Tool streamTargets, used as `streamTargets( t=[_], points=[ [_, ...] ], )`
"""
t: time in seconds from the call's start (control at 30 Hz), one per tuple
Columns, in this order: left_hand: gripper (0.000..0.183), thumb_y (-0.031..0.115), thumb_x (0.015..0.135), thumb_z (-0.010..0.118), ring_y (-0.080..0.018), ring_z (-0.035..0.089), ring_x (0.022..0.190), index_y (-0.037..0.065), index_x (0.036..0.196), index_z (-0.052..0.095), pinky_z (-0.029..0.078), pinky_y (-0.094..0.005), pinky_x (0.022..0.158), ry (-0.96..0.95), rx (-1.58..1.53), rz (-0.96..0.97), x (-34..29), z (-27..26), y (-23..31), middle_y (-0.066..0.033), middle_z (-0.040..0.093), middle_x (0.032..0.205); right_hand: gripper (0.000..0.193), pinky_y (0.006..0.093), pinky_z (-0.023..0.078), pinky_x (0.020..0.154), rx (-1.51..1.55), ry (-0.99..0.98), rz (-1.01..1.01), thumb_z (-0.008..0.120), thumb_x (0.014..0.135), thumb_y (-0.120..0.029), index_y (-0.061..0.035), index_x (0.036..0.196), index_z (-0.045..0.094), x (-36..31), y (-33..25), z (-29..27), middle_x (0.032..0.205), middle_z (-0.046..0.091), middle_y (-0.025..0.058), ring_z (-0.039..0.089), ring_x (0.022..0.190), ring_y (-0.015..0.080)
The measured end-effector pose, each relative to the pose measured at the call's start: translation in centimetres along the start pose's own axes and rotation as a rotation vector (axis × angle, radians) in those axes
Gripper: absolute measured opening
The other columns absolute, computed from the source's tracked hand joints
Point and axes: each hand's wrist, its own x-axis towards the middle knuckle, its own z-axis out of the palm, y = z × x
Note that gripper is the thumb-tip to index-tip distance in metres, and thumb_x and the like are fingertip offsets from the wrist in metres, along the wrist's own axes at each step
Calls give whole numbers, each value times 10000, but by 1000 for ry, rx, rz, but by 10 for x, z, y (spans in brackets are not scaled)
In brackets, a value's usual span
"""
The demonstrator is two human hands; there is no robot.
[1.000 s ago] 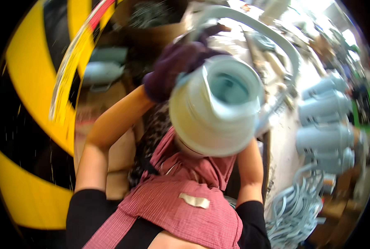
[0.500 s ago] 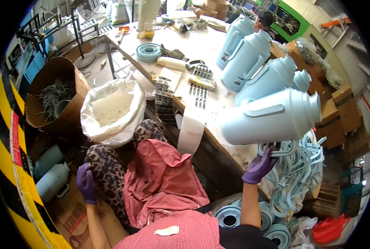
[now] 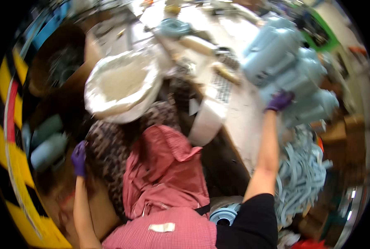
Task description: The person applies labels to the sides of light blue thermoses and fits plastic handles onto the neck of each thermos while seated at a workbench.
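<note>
My right hand [image 3: 280,101], in a purple glove, reaches over the table among light blue plastic jugs. It overlaps the left side of the nearest jug [image 3: 311,108], just below the middle jug [image 3: 301,72]. Motion blur hides whether its fingers grip a handle or only touch the body. Another jug [image 3: 272,47] stands farther back. My left hand [image 3: 79,158], also purple-gloved, hangs low at the left with its fingers drawn together. Anything inside them cannot be made out. Close to it, a light blue jug [image 3: 50,151] lies on its side beside a darker one [image 3: 47,130].
A white-lined bag [image 3: 122,83] stands before my knees, with a cardboard drum [image 3: 56,58] behind it. Tangled light blue handles [image 3: 301,178] hang at the table's right end. Label strips [image 3: 210,120] drape over the table edge [image 3: 230,145]. Yellow-black striping [image 3: 23,166] runs along the left.
My right hand has moved up and away from the loose handles to the jugs. The nearest jug now sits farther back, close against the others. My left hand has risen slightly. The view has shifted.
</note>
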Motion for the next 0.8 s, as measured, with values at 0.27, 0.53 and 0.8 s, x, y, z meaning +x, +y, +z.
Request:
streamTargets(
  t=[0.27,0.53,0.8],
  points=[
    [622,406,923,742,-317,569,1343,66,1425,603,438,-419,1122,188,1020,-209,22,-80,-52,-169,615,1431,374,476,367,1195,51,-675,-397,599,1035,-165,-29,1382,626,-192,-155,-50,1582,423,168,429,1450,313],
    [943,555,820,757,-300,287,1547,102,1565,398,206,-537,1254,-173,1903,-439,169,-129,-96,-122,396,1623,330,641,319,1180,-65,-1229,-884,584,943,-65,-84,1265,658,-304,-265,-45,1546,469,216,382,1467,502],
    [526,300,858,738,-242,519,1277,176,1353,610,422,-614,1037,-403,2139,-382,123,-138,-153,-33,556,1286,370,626,329,1187,48,-1408,-688,546,935,4,-28,1295,624,-329,-295,-23,1529,491,219,414,1448,488]
  ],
)
